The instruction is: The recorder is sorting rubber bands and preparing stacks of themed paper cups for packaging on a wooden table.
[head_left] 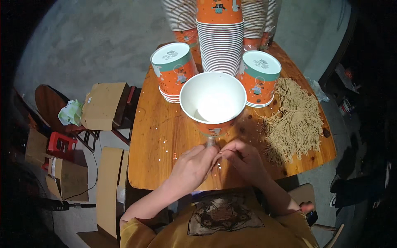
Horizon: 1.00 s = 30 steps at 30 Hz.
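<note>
A thin, brownish strand [220, 152] sits at the fingertips, just in front of a round, open paper bucket [213, 99] with a smooth white inside and an orange printed outside; it is too small here to make out for certain. The right hand [241, 159] pinches it between thumb and bent forefinger, while the left hand [194, 165] is curled closed beside it, thumb pressed against the fingers. The bucket stands mouth upward on a varnished, knotty wooden tabletop [159, 128] dotted with small pale specks [159, 160]. Behind it rises a tall stack of nested orange buckets [220, 47], its white rims forming close ridges, between a left upturned stack [178, 70] and a right upturned stack [260, 78], both green-banded with flat white bases. To the right lies a shaggy heap of tan twisted cords [295, 124]. Beyond, a brown cardboard box [103, 105] and a red plastic stool [62, 144] stand over grey concrete floor [107, 45]
</note>
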### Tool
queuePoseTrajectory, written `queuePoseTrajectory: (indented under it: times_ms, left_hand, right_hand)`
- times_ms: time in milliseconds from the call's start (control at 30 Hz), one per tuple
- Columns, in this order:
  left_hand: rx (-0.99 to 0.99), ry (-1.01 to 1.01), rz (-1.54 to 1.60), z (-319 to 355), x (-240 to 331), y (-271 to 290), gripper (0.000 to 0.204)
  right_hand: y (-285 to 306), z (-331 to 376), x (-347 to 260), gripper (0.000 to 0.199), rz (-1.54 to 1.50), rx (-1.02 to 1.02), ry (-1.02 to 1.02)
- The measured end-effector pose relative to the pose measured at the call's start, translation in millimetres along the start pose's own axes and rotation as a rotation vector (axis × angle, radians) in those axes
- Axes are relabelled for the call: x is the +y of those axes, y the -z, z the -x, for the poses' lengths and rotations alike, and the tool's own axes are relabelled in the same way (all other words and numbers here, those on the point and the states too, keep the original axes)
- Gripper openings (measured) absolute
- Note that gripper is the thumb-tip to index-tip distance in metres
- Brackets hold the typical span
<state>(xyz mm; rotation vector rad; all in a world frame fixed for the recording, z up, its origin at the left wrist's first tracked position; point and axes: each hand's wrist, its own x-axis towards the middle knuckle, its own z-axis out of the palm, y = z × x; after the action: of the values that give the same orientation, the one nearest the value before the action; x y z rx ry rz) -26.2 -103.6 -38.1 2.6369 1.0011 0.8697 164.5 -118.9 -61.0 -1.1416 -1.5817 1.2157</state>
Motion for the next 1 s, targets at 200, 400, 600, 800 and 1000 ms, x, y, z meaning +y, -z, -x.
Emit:
queuePoseTrajectory:
  times_ms: [200, 400, 600, 800, 1000]
  left_hand:
    - [0.141, 0.047, -0.192, -34, -36, 29, 0.031]
    - [-0.165, 0.024, 0.032, -60, -67, 32, 0.023]
    - [-0.215, 0.113, 0.139, -80, -53, 31, 0.02]
    - [-0.331, 0.247, 0.381, -93, -53, 36, 0.015]
    - [-0.369, 0.387, 0.754, -102, -52, 40, 0.01]
  right_hand:
    - [14, -2, 24, 0.018, 0.137, 0.226, 0.225]
    - [16, -9, 25, 0.018, -0.032, 0.304, 0.065]
    - [12, -19, 23, 0.016, -0.112, 0.332, 0.089]
    - [7, -36, 22, 0.012, -0.015, 0.398, 0.079]
    - [7, -46, 23, 0.009, -0.111, 0.426, 0.285]
